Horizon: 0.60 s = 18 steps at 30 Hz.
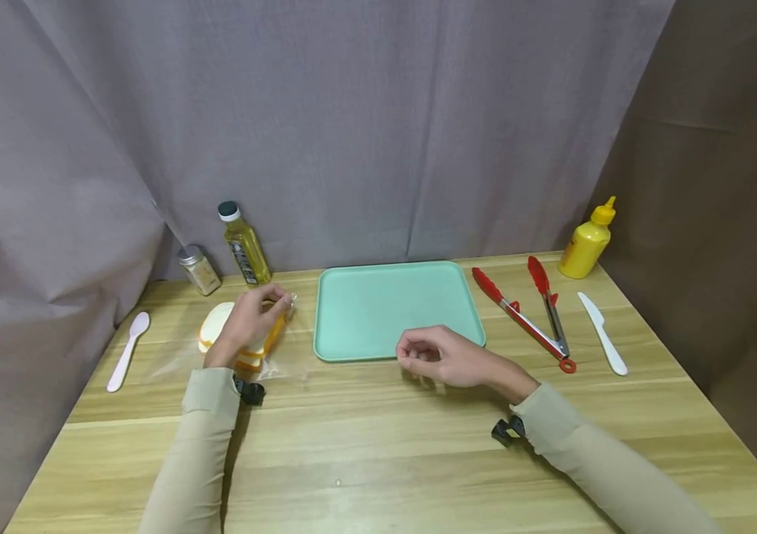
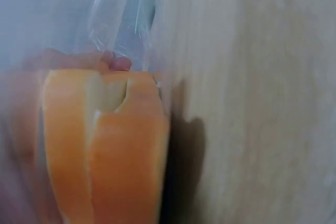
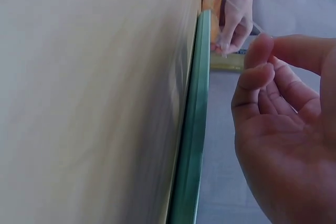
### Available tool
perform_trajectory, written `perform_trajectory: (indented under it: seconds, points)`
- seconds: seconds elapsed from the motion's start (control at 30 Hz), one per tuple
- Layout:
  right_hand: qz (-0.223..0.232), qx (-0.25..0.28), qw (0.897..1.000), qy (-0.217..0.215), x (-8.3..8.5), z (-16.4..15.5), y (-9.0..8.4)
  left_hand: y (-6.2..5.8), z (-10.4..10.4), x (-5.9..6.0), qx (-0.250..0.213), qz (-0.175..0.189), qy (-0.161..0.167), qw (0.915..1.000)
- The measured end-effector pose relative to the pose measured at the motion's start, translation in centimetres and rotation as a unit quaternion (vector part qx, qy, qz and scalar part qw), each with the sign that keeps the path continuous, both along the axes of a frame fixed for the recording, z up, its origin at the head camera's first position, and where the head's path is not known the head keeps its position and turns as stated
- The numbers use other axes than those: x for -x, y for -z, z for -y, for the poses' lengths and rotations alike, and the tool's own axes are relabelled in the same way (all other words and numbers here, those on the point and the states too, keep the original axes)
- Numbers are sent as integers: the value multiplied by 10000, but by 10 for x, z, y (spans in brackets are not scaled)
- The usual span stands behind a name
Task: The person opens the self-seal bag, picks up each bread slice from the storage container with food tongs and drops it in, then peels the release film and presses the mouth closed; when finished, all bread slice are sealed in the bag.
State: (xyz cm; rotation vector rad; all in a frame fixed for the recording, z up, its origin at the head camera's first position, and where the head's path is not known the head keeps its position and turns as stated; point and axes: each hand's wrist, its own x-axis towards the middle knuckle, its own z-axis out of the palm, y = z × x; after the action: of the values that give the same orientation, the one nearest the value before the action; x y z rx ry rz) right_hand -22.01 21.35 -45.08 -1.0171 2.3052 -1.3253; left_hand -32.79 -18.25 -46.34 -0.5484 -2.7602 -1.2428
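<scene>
Sliced bread with orange crusts lies in a clear plastic bag at the left of the table. My left hand is over the bread, thumb and fingers pinching the bag near its right end. In the left wrist view the crusts fill the lower left, with crinkled film above. My right hand is above the front edge of the green tray. In the right wrist view its thumb and forefinger pinch the end of a thin whitish strip, which runs toward the left hand.
Behind the bread stand an oil bottle and a small seasoning jar. A white spoon lies far left. Right of the tray are red tongs, a white knife and a yellow squeeze bottle. A grey curtain hangs behind.
</scene>
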Motion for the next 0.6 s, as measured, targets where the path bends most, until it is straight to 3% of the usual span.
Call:
perform_trajectory:
  seconds: [0.23,0.6]
  points:
    - [-64,-56,10000,-10,-4,-16,3,2,1,2,6,15,-38,10000]
    - [-393,52,9981,462,-8,-44,0,2,1,3,43,122,-43,9999]
